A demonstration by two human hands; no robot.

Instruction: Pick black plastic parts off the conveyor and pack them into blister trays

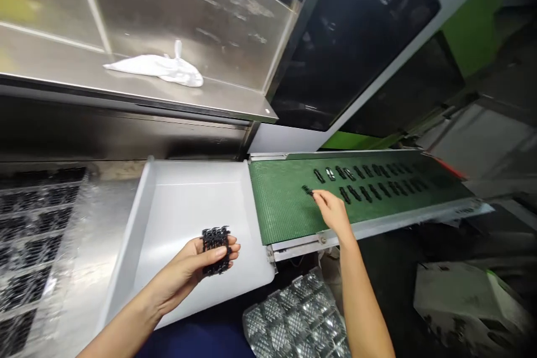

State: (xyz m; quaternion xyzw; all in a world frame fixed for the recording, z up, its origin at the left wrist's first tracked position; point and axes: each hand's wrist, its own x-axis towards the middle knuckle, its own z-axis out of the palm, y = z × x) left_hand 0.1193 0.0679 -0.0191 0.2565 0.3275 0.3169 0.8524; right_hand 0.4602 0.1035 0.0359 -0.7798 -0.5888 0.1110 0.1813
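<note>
A stack of small black parts (216,250) is gripped in my left hand (201,263), thumb on top, over the white tray (188,196). My right hand (333,211) pinches one small black part (307,191) by its end, just above the green belt (279,201). To the right of that hand, several similar black parts (364,194) lie on the belt in two rows. Whether the pinched part touches the belt cannot be made out.
Below the belt stands a clear plastic tray with pockets (296,316). Wrapped trays of black parts (33,235) lie at the far left. A white cloth or bag (161,69) rests on the metal shelf (75,79). A white box (457,296) is at lower right.
</note>
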